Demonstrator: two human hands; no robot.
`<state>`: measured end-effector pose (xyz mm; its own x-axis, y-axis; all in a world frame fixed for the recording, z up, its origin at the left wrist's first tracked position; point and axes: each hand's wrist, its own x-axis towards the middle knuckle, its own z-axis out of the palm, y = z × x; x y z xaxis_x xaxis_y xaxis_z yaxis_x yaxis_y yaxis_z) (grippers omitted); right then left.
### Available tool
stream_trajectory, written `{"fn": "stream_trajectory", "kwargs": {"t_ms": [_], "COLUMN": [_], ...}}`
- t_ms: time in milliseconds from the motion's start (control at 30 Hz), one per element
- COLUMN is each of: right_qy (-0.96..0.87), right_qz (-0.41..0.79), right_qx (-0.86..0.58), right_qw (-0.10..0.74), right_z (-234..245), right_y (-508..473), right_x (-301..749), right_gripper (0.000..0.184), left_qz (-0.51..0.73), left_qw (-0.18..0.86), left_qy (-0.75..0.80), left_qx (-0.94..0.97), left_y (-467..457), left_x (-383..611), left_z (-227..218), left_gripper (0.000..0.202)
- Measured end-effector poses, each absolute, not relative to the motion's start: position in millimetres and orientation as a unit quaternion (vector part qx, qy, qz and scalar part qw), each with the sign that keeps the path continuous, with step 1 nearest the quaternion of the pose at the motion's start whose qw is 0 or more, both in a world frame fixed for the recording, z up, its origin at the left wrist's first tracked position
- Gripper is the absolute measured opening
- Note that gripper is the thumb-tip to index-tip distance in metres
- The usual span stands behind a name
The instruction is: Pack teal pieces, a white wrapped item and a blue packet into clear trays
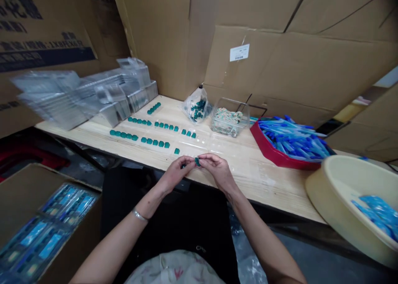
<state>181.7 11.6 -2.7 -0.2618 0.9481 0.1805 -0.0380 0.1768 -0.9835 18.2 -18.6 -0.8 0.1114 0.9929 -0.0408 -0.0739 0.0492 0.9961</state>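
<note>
Both hands meet at the front edge of a wooden table (248, 168). My left hand (175, 174) and my right hand (216, 168) pinch the same small teal block (197, 161) between their fingertips, fingers closed. A bracelet circles my left wrist. Rows of the same teal blocks (149, 130) lie in clear plastic trays on the table beyond the hands.
Stacked clear trays (83, 97) sit at the left. A bag of teal blocks (196, 108), a clear tub of pale pieces (228, 118) and a red tray of blue pens (290, 141) stand behind. A cream basin (342, 201) is right, a carton of packed items (43, 230) lower left.
</note>
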Motion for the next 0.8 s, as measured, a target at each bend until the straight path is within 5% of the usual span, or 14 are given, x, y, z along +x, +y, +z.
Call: {"fn": "stream_trajectory", "kwargs": {"t_ms": [267, 667, 800], "right_qy": [-0.619, -0.696, -0.725], "right_qz": [0.402, 0.263, 0.189], "right_qx": [-0.361, -0.394, -0.397], "right_qw": [0.570, 0.541, 0.531], "right_z": [0, -4, -4], "right_y": [10, 13, 13], "right_x": [161, 171, 167], "right_gripper": [0.011, 0.022, 0.024], "left_qz": [0.498, 0.429, 0.454], "left_qw": [0.438, 0.147, 0.182], "left_qy": [0.505, 0.513, 0.544], "left_qx": [0.552, 0.728, 0.682], "left_y": [-11, -8, -4], "left_x": [14, 26, 29], "left_z": [0, 4, 5], "left_gripper": [0.023, 0.013, 0.011]}}
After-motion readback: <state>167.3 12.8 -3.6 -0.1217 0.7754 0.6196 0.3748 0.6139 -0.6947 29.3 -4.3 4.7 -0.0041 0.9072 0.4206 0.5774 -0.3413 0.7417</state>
